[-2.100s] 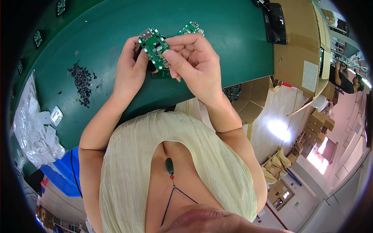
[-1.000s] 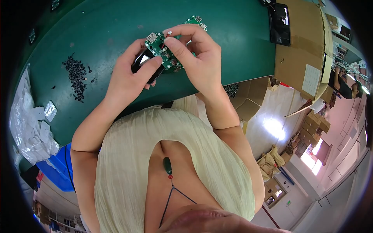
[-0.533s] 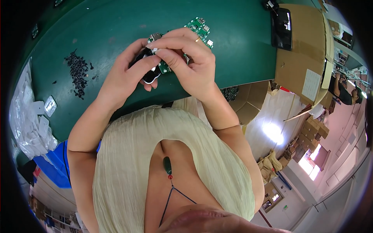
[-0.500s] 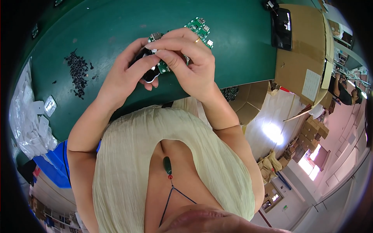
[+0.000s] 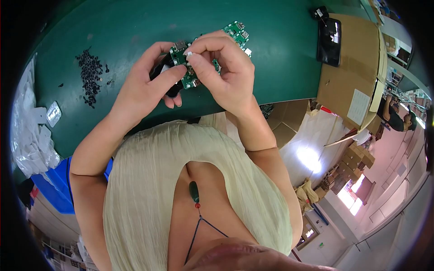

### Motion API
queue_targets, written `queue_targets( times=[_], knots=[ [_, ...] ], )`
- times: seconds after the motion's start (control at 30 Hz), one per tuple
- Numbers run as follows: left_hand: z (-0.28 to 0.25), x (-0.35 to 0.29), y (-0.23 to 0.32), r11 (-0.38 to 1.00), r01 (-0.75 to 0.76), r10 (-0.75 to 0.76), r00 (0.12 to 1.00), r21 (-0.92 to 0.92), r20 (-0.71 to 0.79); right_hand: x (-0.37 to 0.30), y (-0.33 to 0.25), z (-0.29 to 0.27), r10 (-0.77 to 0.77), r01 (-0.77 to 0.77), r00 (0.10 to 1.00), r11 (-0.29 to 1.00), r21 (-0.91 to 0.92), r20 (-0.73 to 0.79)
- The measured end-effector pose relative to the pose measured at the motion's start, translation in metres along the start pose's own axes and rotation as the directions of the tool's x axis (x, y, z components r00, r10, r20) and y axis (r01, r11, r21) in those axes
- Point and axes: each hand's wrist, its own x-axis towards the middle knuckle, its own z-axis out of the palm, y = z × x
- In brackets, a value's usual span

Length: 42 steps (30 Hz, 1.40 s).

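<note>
My left hand (image 5: 142, 83) is closed around a small green circuit board (image 5: 178, 57) together with a glossy black part (image 5: 157, 71). Its thumb presses on the board's face. A metal socket (image 5: 180, 45) sits at the board's far end. My right hand (image 5: 230, 72) has thumb and index finger pinched at the board's right side, around a tiny white piece (image 5: 189, 53) that looks like a connector. Whether this piece is fixed to the board I cannot tell. More green circuit boards (image 5: 238, 31) lie just beyond my right hand, partly hidden by it.
A pile of small black pieces (image 5: 90, 77) lies on the green table (image 5: 280, 54), left of my hands. Clear plastic bags (image 5: 28, 140) and a translucent plate (image 5: 54, 114) are at the left edge. A cardboard box (image 5: 350, 49) with a dark flat device (image 5: 329, 43) stands right.
My right hand has moved slightly right, its fingertips drawing away from my left thumb. More of the held board and the tiny white piece now show between the hands.
</note>
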Motion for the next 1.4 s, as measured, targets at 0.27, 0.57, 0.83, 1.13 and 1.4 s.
queue_targets(
  times=[0.27,0.57,0.83,1.13,1.4],
  knots=[
    [0.001,-0.002,0.000,0.997,-0.058,0.060,0.998,0.056,-0.026,0.010,0.002,0.000,0.165,-0.183,0.983,0.915,0.359,0.082],
    [0.000,0.000,-0.001,0.997,-0.058,0.061,0.996,0.044,-0.063,0.012,0.005,-0.001,0.054,-0.054,0.999,0.997,-0.061,-0.003],
    [-0.001,-0.001,0.006,0.971,-0.079,0.108,0.987,0.227,-0.122,0.033,-0.008,-0.021,-0.320,0.435,0.896,0.768,-0.470,0.308],
    [0.000,0.006,0.000,0.832,-0.209,0.340,0.924,0.515,-0.173,0.031,-0.014,-0.018,-0.316,0.508,0.860,0.590,-0.627,0.400],
    [0.002,0.008,-0.001,0.803,-0.205,0.362,0.913,0.560,-0.185,0.032,-0.012,-0.020,-0.295,0.553,0.832,0.493,-0.671,0.469]
  ],
)
